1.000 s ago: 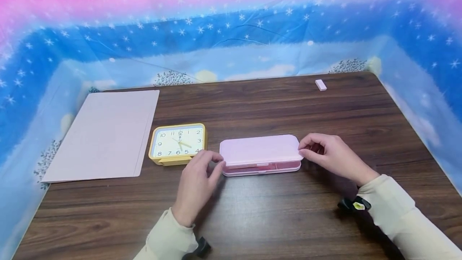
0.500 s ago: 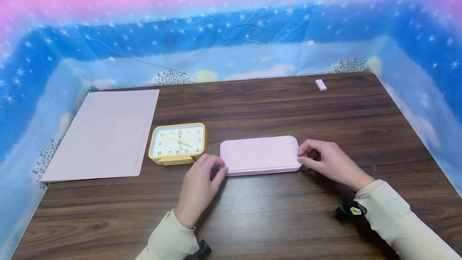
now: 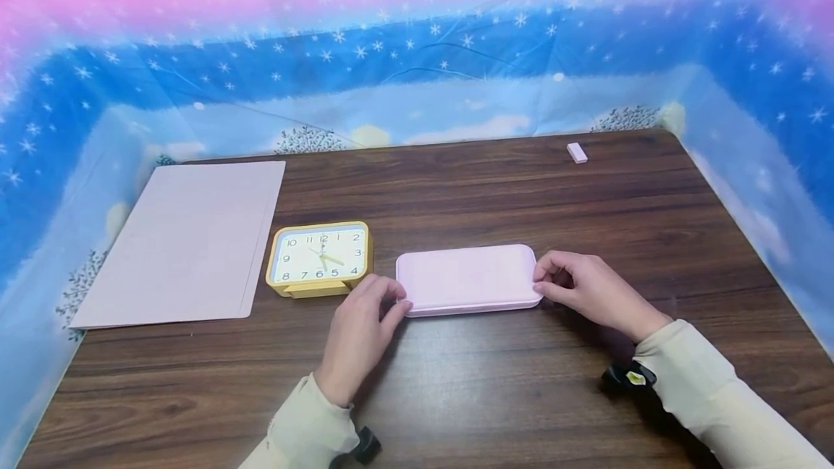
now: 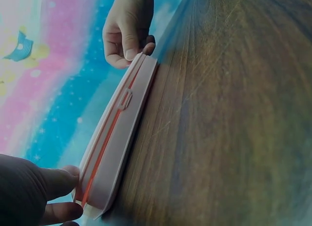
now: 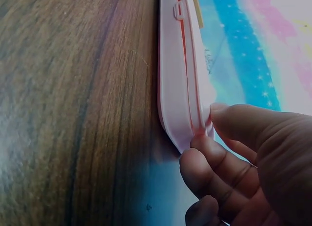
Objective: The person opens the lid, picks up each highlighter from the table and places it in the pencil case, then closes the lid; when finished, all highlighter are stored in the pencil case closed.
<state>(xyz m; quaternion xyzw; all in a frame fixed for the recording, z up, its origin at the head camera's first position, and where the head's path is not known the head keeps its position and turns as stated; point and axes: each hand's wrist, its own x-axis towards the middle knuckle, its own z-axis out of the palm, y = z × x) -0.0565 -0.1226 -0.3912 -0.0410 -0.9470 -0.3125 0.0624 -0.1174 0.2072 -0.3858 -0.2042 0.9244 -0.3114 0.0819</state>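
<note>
A pink pencil case [image 3: 465,277] lies flat on the wooden table, its lid lowered over the base. In the left wrist view a thin red gap runs along its front seam, past a small clasp [image 4: 126,99]. My left hand [image 3: 357,335] pinches the lid at the case's left end between thumb and fingers. At the opposite end my right hand [image 3: 589,292] pinches the lid's edge; the right wrist view shows the thumb [image 5: 234,119] on top and a fingertip at the rim. Just left of the case stands a yellow clock [image 3: 321,258], close behind my left fingers.
A pale pink folder [image 3: 185,244] lies at the table's left side. Far back on the right is a small pink-and-white eraser-like block [image 3: 577,153]. A snowflake-patterned cloth [image 3: 417,49] hangs around the table's back and sides.
The pencil case's lid has come down from partly raised, hiding the inside from the head view. Both hands have lowered slightly with it; over the last half second they hardly moved.
</note>
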